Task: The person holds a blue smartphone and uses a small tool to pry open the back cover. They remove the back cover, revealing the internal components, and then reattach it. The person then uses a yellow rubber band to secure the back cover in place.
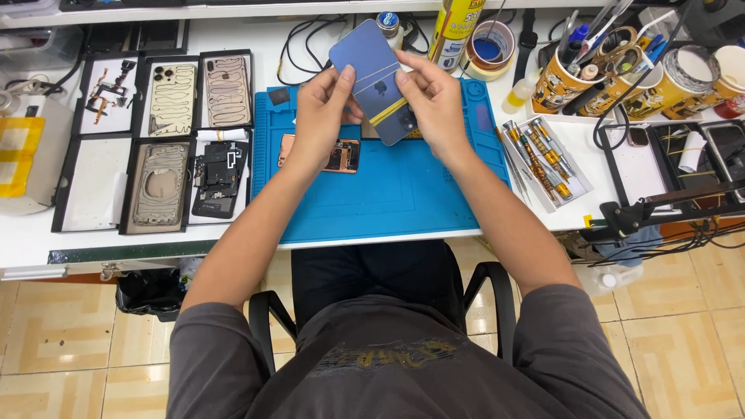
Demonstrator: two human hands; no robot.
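Above one blue mat (388, 194), two hands, left hand (322, 116), right hand (434, 105), one phone (375, 77)

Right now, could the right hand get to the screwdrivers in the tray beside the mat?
Probably yes, once it lets go. The right hand is helping the left hand hold the blue phone above the mat. The screwdrivers lie just to its right, uncovered, nothing between.

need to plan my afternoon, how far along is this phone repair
Done: phone parts lie sorted in black trays. In hand: both hands, left and right, hold the blue phone back, yellow tape strips on it. Left: a copper-coloured part waits on the blue mat.
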